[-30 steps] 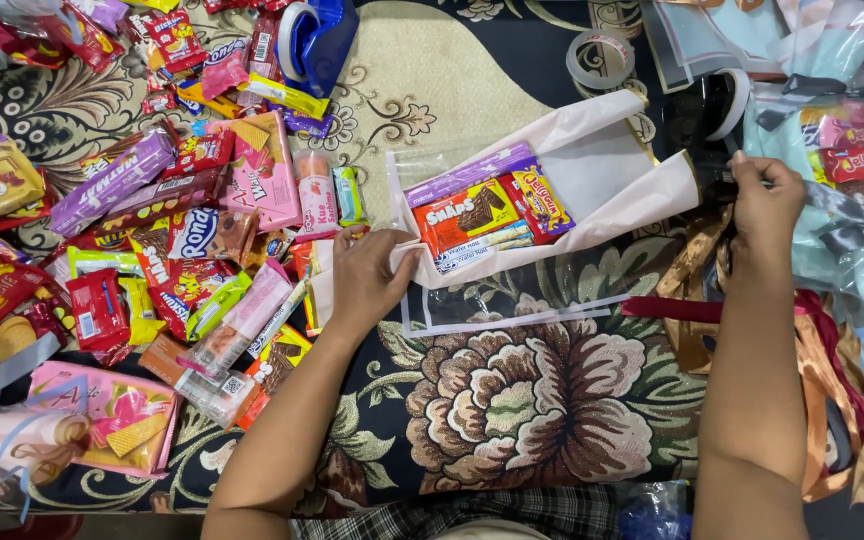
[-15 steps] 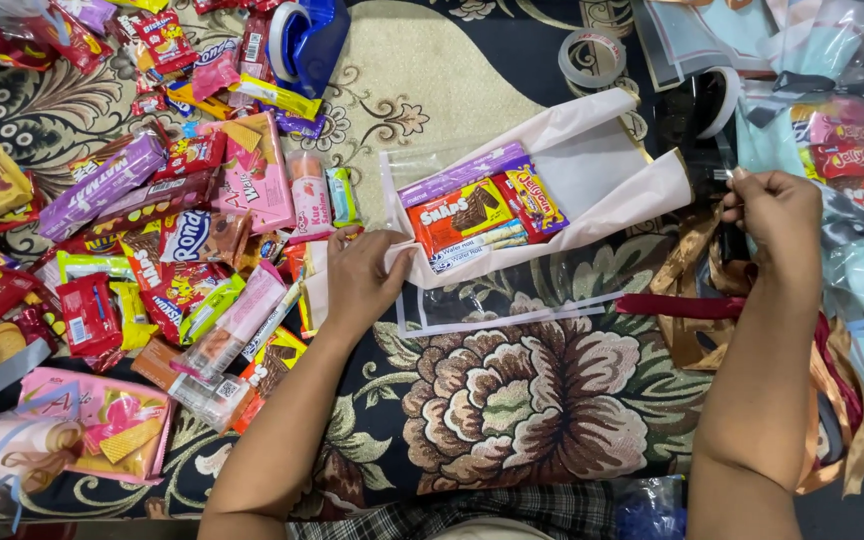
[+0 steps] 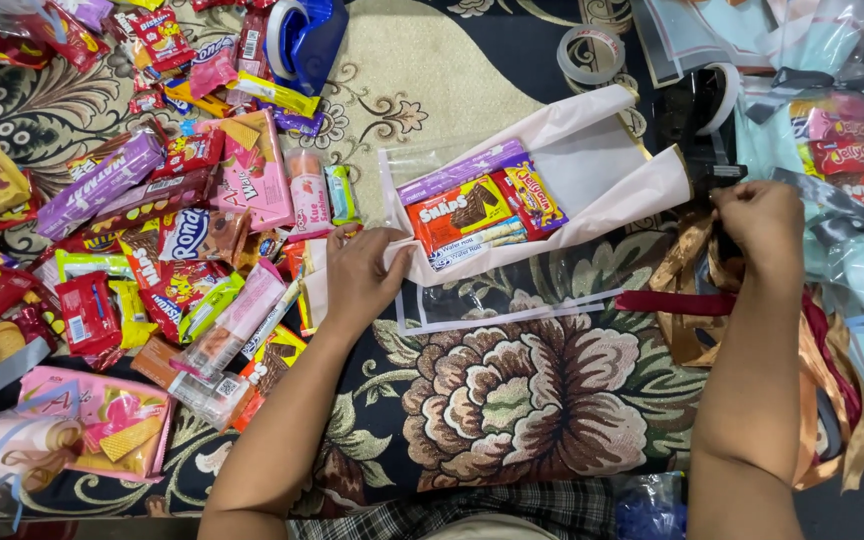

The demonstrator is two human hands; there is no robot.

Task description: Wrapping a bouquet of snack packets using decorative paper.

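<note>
Pink paper wrap (image 3: 592,170) of snack bars (image 3: 472,205) runs lengthwise between both hands; left hand (image 3: 360,278) presses flat, fingers spread, on its wide near end; right hand (image 3: 767,220) pinches shut at its narrow far end, beside brown ribbon (image 3: 687,275).

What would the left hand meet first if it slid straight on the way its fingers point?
The left hand points up and right along the pale pink wrapping paper. It would probably meet the orange snack packet in the bundle first, though height above the paper is unclear.
</note>
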